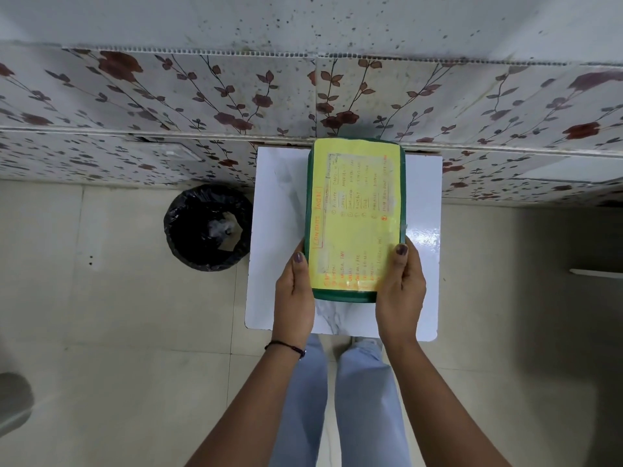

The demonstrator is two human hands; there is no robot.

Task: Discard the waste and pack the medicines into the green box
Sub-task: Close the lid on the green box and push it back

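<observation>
The green box (354, 217) is closed, its lid covered by a yellow handwritten contents sheet. It is above the small white marble-look table (279, 203), lengthwise away from me. My left hand (295, 291) grips its near left edge, thumb on the lid. On the near right edge sits my right hand (401, 288), thumb likewise on top. No medicines or loose waste show on the table. Whether the box rests on the table or is lifted, I cannot tell.
A round bin with a black liner (209, 227) stands on the floor just left of the table, with some crumpled waste inside. A floral-tiled wall (168, 106) runs behind the table. My legs in pale jeans (337, 399) stand at the table's near edge.
</observation>
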